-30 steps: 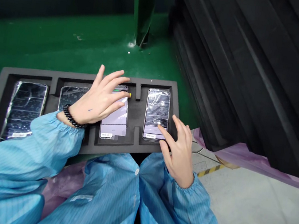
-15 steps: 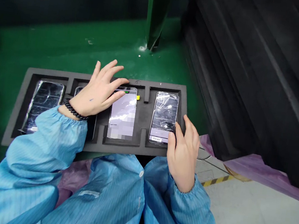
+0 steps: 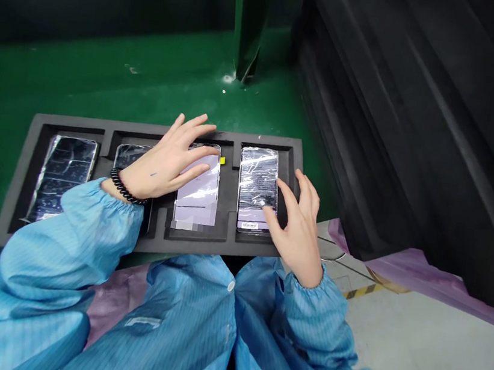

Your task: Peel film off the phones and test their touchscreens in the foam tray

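Observation:
A dark foam tray [image 3: 12, 202] lies across my lap with several phones wrapped in film in its slots. My left hand [image 3: 165, 165] lies flat with fingers spread on the third phone [image 3: 198, 194], whose screen is lit pale lilac; a small yellow tab [image 3: 222, 160] sticks out at its top right. My right hand [image 3: 298, 231] is open at the tray's right end, its fingertips touching the right edge of the rightmost phone [image 3: 256, 186]. Two dark phones, one [image 3: 63, 176] at the far left and one [image 3: 130, 154] partly under my left wrist, fill the other slots.
Green floor [image 3: 106, 81] stretches beyond the tray, with a green post [image 3: 249, 21] standing on it. A tall stack of black foam trays [image 3: 419, 123] rises on the right. Purple plastic film [image 3: 421, 275] and a pale floor with striped tape [image 3: 363, 291] lie at lower right.
My right hand has opened from resting on the tray's right edge and reached its fingers onto the rightmost phone. My left hand has slid slightly right over the lit phone.

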A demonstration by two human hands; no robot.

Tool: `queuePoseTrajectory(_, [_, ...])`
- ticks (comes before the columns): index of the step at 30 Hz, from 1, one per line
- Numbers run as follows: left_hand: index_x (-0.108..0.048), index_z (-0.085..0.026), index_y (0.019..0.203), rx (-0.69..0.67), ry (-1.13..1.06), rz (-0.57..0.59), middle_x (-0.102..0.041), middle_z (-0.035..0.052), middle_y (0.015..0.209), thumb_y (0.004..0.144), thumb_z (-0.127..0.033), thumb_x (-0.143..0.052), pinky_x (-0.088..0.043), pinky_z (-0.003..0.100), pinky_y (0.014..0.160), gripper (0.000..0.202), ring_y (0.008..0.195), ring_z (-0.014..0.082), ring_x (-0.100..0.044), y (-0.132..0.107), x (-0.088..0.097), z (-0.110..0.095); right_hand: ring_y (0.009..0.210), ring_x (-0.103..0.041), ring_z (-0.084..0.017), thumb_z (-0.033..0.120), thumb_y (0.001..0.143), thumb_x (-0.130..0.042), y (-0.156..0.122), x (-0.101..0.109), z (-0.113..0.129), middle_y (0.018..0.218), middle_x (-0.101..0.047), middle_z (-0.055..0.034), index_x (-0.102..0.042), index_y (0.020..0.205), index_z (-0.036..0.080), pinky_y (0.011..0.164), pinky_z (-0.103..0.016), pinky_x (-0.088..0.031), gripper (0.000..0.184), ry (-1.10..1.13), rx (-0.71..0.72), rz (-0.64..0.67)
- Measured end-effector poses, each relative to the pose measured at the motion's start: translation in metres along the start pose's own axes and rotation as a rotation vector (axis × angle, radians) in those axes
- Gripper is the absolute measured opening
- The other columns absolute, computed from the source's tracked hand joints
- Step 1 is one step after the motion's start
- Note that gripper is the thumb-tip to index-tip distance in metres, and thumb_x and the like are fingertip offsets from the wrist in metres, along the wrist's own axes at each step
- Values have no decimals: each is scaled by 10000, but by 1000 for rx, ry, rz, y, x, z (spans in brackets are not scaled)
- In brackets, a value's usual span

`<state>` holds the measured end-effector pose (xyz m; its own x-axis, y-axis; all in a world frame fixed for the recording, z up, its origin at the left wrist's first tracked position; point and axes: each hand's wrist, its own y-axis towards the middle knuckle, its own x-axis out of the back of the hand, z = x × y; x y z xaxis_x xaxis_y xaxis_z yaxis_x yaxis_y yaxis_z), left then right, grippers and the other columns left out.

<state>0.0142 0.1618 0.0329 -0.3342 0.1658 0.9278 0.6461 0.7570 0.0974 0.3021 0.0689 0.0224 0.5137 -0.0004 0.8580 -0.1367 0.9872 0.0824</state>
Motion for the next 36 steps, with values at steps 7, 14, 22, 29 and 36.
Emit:
queuePoseTrajectory(7, [-616, -259, 1293, 19, -20, -29, -362, 75, 1570, 1035, -423, -318, -116, 661, 1245, 427, 1522, 350, -213, 0, -1, -3, 1521, -230, -293, 378, 946, -543, -2, 3, 0, 1654, -216, -104, -329, 1506, 263, 1203, -553, -315, 610, 86, 2, 40])
queuePoseTrajectory(14, [-631, -208, 1255, 20, 3, -24, -375, 110, 1556, 1044, -408, -302, -105, 625, 1262, 439, 1528, 327, -207, 0, -1, -5, 1526, -221, -307, 459, 938, -575, -2, 0, 0, 1657, -206, -106, -291, 1523, 273, 1200, -555, -320, 676, 50, -4, 35])
queuePoseTrajectory(22, [-627, -219, 1269, 10, -26, -20, -351, 93, 1575, 1046, -404, -294, -111, 654, 1251, 442, 1532, 332, -188, 0, -1, -3, 1483, -316, -295, 441, 1014, -440, 8, 7, 4, 1618, -296, -116, -423, 1466, 262, 1194, -544, -314, 487, -26, 101, -17])
queuePoseTrajectory(29, [-623, -229, 1270, -4, -27, -31, -358, 88, 1572, 1051, -409, -284, -118, 657, 1249, 442, 1535, 322, -191, 0, 0, -5, 1491, -298, -293, 441, 1037, -372, 26, 2, 9, 1622, -300, -136, -488, 1424, 238, 1205, -563, -264, 453, -179, 195, 39])
queuePoseTrajectory(36, [-634, -235, 1270, -9, -52, -44, -374, 86, 1564, 1041, -397, -315, -122, 667, 1243, 424, 1522, 346, -219, 0, -1, -4, 1512, -260, -296, 482, 1035, -358, 26, -1, 9, 1649, -240, -148, -379, 1520, 241, 1225, -568, -228, 542, -227, 163, 76])
